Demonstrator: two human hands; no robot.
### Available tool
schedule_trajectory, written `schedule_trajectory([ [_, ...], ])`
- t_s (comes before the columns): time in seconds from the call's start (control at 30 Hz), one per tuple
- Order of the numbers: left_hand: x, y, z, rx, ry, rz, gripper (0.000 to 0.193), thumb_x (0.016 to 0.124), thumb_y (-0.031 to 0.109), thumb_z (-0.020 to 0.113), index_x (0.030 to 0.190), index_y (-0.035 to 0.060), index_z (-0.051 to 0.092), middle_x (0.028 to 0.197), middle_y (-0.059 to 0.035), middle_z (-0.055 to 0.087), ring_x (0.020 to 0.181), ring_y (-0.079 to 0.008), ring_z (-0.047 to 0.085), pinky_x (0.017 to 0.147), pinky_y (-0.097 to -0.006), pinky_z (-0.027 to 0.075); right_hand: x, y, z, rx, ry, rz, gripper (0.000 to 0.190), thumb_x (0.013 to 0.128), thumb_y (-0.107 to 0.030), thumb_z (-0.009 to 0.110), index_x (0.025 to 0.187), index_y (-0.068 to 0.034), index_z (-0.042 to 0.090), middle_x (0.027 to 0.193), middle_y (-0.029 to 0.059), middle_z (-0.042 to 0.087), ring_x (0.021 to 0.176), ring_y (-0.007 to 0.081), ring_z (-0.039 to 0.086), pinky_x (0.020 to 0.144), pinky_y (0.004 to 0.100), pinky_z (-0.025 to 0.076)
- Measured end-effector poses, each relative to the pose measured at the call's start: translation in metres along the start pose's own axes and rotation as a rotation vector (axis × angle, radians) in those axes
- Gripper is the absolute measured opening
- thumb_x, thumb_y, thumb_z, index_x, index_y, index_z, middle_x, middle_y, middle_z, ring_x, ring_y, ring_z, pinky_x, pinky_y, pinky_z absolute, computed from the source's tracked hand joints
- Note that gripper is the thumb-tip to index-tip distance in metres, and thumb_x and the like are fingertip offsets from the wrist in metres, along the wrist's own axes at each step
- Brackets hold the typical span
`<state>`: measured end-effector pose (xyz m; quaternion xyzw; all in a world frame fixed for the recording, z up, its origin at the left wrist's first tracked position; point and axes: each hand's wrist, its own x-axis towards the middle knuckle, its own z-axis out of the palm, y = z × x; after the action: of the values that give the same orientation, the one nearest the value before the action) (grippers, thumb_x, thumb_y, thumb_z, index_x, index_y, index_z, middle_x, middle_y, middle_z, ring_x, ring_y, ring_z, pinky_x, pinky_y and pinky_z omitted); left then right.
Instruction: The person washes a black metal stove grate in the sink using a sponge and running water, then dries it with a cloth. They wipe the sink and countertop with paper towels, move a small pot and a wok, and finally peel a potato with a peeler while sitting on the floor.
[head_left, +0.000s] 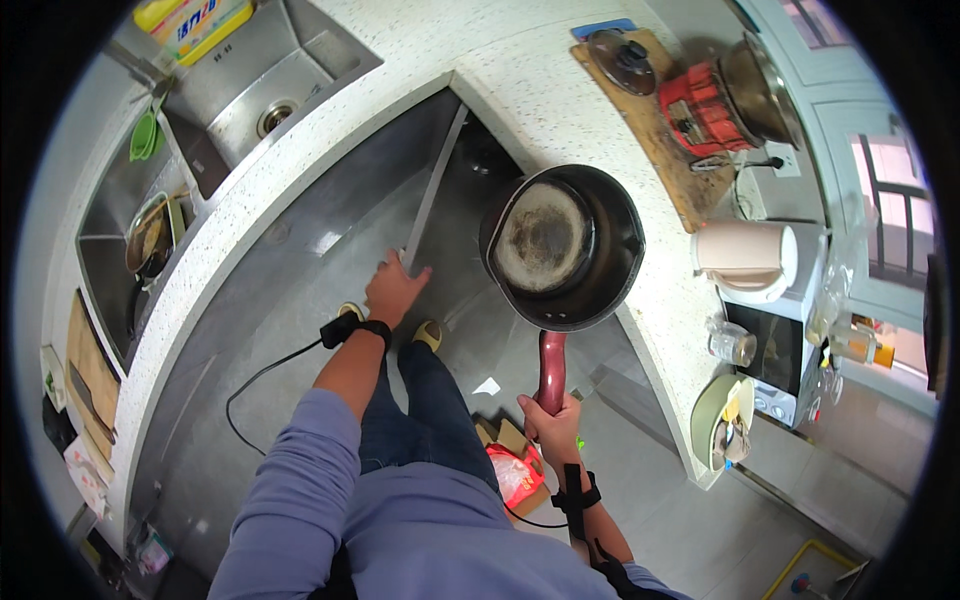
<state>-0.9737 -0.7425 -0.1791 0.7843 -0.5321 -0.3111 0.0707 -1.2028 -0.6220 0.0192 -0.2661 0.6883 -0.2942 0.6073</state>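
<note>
My right hand (553, 427) grips the reddish handle (553, 367) of a dark saucepan (619, 247). The pan's mouth faces me, showing a pale, brown-stained bottom and a spout in the rim. It hangs in front of the counter edge. Lower and to the left, my left hand (394, 292) is at the free end of an open grey cabinet door (433, 191), fingers and thumb on either side of its edge. Inside the dark cabinet behind the door is a black rounded object (484, 159), too dim to name.
The speckled counter (510, 97) bends around me. A double steel sink (247, 97) lies left. Along the right are a cutting board (637, 135) with a glass lid (621, 61), an electric kettle (742, 259), a glass jar (731, 343) and a microwave (772, 337). A cardboard box (534, 502) stands near my legs.
</note>
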Motion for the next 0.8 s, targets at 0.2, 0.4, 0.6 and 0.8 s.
schedule_trajectory([
  [0.2, -0.045, 0.006, 0.001, 0.025, -0.694, 0.296, 0.057, 0.085, 0.057, 0.039, 0.113, 0.0087, 0.052, 0.099, -0.0155, 0.061, 0.093, -0.0334, 0.059, 0.078, -0.0427, 0.046, -0.012, -0.012, -0.007, -0.042, 0.079, -0.186, 0.018, 0.076, -0.002, 0.066, 0.07, -0.004, 0.05, 0.054, -0.0027, 0.048, 0.042, 0.0043, 0.042, 0.039, 0.0218, 0.032],
  [0.4, -0.079, -0.044, -0.002, -0.371, -0.53, 0.254, 0.046, 0.091, 0.043, 0.038, 0.103, 0.0058, 0.062, 0.092, -0.0141, 0.063, 0.088, -0.031, 0.06, 0.076, -0.0384, 0.047, -0.004, -0.028, -0.006, -0.104, 0.009, -0.277, 0.017, 0.08, -0.008, 0.065, 0.074, -0.004, 0.049, 0.051, -0.0026, 0.046, 0.04, 0.0051, 0.043, 0.038, 0.0211, 0.032],
  [0.6, -0.103, -0.09, -0.072, -0.892, -0.367, -0.097, 0.034, 0.09, 0.031, 0.048, 0.104, 0.0022, 0.061, 0.089, -0.0079, 0.063, 0.079, -0.0157, 0.059, 0.068, -0.0273, 0.046, 0.043, -0.077, 0.038, -0.224, -0.101, -0.348, 0.016, 0.082, -0.009, 0.06, 0.075, -0.003, 0.048, 0.048, 0.0011, 0.046, 0.039, 0.0078, 0.043, 0.036, 0.0221, 0.031],
  [0.8, -0.099, -0.14, -0.145, -1.653, -0.201, -0.33, 0.024, 0.092, 0.024, 0.047, 0.109, 0.0098, 0.055, 0.082, 0.0006, 0.058, 0.063, -0.0075, 0.055, 0.052, -0.021, 0.045, 0.091, -0.131, 0.133, -0.416, -0.044, -0.562, 0.011, 0.082, -0.008, 0.059, 0.078, -0.001, 0.053, 0.05, 0.0029, 0.051, 0.043, 0.0085, 0.049, 0.04, 0.0223, 0.035],
])
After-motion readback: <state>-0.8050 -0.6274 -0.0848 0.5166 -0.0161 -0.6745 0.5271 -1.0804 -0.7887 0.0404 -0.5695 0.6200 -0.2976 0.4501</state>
